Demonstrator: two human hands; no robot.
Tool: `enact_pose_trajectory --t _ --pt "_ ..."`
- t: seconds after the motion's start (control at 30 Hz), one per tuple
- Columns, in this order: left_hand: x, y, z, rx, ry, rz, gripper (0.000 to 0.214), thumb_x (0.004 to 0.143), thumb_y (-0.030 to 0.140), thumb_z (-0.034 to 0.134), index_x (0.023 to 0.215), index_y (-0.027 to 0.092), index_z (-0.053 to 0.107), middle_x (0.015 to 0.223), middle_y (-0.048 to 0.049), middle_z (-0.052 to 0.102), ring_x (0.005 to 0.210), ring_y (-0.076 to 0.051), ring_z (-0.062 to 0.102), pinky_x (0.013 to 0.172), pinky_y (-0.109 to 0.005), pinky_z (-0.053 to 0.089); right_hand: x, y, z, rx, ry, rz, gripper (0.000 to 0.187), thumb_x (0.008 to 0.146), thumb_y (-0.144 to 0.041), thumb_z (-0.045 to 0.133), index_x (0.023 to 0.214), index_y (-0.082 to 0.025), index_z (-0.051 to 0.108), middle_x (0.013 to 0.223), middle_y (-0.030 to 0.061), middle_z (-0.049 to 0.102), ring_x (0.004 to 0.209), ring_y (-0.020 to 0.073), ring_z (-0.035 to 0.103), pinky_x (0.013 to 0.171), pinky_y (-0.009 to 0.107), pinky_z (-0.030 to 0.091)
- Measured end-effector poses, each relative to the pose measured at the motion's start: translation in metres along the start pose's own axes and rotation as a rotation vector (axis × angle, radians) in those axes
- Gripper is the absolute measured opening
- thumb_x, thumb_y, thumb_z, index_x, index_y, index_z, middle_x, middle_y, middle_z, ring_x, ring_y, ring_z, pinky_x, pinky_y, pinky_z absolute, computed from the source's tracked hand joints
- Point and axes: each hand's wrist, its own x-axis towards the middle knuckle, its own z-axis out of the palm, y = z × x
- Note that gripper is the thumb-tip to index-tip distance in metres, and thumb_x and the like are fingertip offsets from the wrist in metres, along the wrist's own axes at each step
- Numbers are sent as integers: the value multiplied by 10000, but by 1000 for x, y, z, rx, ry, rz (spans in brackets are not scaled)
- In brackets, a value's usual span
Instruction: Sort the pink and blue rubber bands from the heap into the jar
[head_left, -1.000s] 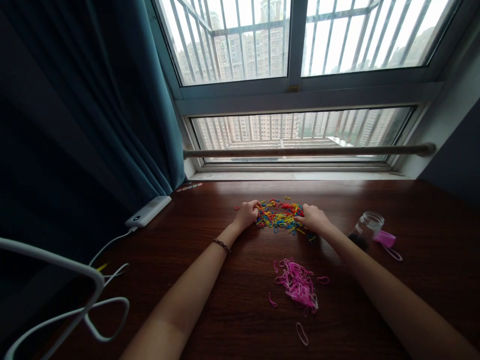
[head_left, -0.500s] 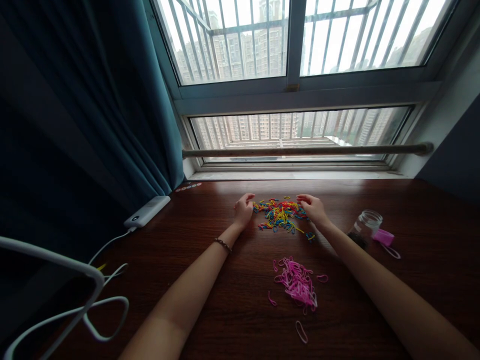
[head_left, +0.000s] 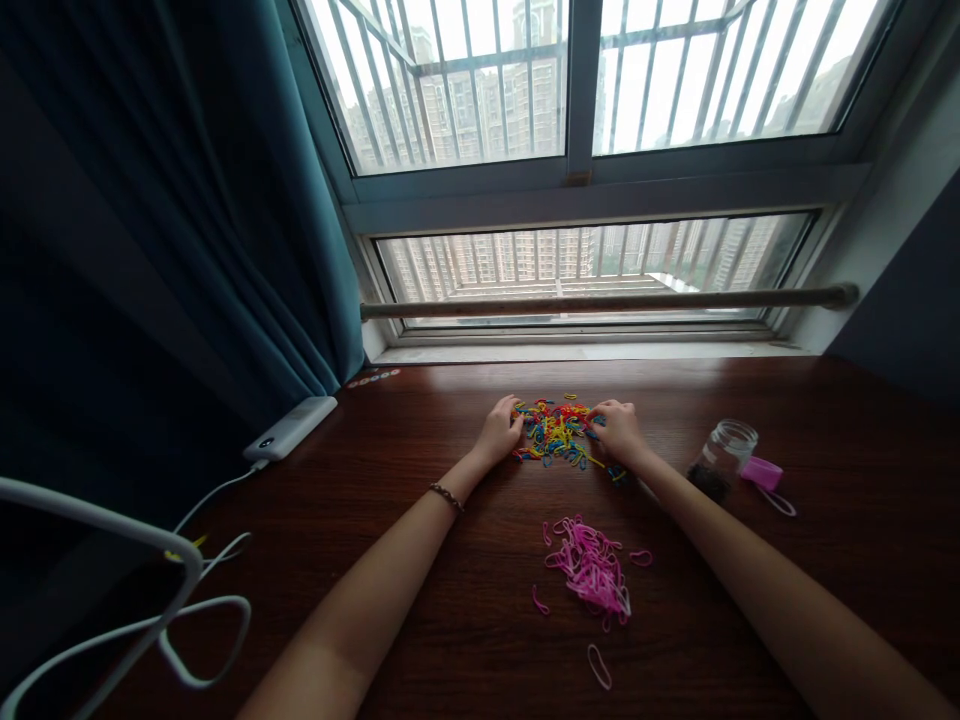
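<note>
A loose pile of small red, yellow and blue rubber bands (head_left: 556, 430) lies on the dark wooden table (head_left: 450, 640). At its left edge is my left hand (head_left: 501, 430), its curved fingers and thumb apart and touching the nearest bands. My right hand (head_left: 616, 430) reaches in from the other side, fingers bent and fingertips against the bands; a gap shows between finger and thumb. Closer to me is a separate heap of pink rubber bands (head_left: 592, 568), with a few single ones around it. One pale pink band (head_left: 599, 667) lies nearest to me.
Right of my right forearm, a clear jar (head_left: 724, 455) with dark contents stands beside a pink object with a loop (head_left: 763, 472). On the left are a white power bank (head_left: 291, 428) and white cables (head_left: 214, 600). A blue curtain (head_left: 285, 200) hangs by the window.
Both hands have closed in on the coloured pile from either side, the left moving right and the right moving slightly left and down. The pile's edges look slightly drawn in.
</note>
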Motion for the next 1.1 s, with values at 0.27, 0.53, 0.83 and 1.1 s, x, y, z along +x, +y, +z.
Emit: enact_pose_trajectory --t 0.27,0.53,0.83,1.1 --pt "-11 37 -7 -61 -59 370 276 775 206 517 1048 182 550 1134 -73 553 1171 -211 394 1005 -407 299 -5 -6 6 -31 11 -16 118 703 -269 579 682 -173 646 909 68 548 918 225 388 776 309 298" --pt "-18 43 -13 67 -293 534 314 809 114 413 1060 234 559 1164 -19 559 1124 -163 460 1009 -382 262 -4 -5 2 -136 -26 -52 106 729 -259 583 730 -159 617 933 95 543 922 247 383 754 323 315" --pt "-11 23 -16 138 -124 366 243 716 67 451 737 203 652 916 -6 659 899 -168 560 903 -342 358 -7 -6 2 -136 21 -102 113 757 -247 536 749 -158 605 931 105 555 917 244 410 764 329 339" --pt "-7 11 -12 125 14 100 259 703 60 423 720 190 647 808 -19 665 781 -160 584 769 -280 439 2 -2 -6 180 119 36 123 748 -224 498 761 -161 603 734 52 638 699 156 560 661 262 405"
